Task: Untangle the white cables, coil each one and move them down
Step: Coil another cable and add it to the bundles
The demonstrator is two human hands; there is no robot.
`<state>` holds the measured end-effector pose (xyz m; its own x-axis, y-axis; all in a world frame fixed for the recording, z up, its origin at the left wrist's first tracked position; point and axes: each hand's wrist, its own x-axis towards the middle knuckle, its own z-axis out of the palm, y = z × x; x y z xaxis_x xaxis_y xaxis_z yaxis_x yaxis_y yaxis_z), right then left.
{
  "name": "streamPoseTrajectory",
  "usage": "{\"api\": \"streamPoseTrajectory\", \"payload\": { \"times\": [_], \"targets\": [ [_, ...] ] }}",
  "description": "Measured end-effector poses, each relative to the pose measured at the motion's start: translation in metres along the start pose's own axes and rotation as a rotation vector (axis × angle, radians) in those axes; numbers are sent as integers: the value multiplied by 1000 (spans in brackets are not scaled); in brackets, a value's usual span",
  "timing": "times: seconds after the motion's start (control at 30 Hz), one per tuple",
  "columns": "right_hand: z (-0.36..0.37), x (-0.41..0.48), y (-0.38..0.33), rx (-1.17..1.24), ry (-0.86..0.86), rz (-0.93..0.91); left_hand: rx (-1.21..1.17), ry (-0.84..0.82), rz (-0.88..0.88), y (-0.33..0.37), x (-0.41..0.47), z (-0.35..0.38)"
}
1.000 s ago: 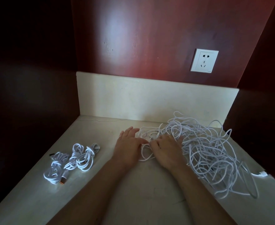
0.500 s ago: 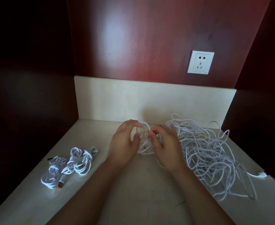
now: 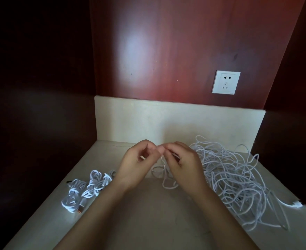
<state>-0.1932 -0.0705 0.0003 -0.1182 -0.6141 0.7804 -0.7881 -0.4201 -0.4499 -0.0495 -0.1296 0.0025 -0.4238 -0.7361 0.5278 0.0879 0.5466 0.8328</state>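
Note:
A big tangle of white cables (image 3: 237, 179) lies on the right half of the pale counter (image 3: 148, 213). My left hand (image 3: 136, 163) and my right hand (image 3: 182, 163) are raised close together over the middle, fingertips almost touching. Both pinch one white cable; its strand (image 3: 164, 174) hangs down between them in loops onto the counter and runs into the tangle. Two coiled white cables (image 3: 87, 188) lie at the left, one with an orange-tipped plug (image 3: 80, 208).
A pale backsplash (image 3: 166, 120) closes the back, with dark red wood panels above and at both sides. A white wall socket (image 3: 225, 82) sits on the back panel. A white plug (image 3: 296, 203) lies at the counter's right edge.
Both hands lifted off the pile on the counter and came together higher up, drawing one cable strand up out of the tangle. The coiled cables have not moved.

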Motion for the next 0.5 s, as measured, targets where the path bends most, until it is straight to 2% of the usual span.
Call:
{"api": "streamPoseTrajectory", "payload": {
  "times": [0.1,0.17,0.3,0.37,0.5],
  "targets": [
    [3,3,-3,-40,-37,-25,-149,-65,-96,-9,-4,-6],
    [10,3,-4,15,-66,8,-243,-130,-163,-16,-6,-9],
    [38,-11,-8,302,-2,237,-603,-80,-331,-18,-4,-10],
    [49,-21,-4,263,-11,257,-761,-20,-397,-15,-2,-14],
    [55,-31,14,38,-160,268,-1123,65,-412,-18,1,-28]
  ]
}}
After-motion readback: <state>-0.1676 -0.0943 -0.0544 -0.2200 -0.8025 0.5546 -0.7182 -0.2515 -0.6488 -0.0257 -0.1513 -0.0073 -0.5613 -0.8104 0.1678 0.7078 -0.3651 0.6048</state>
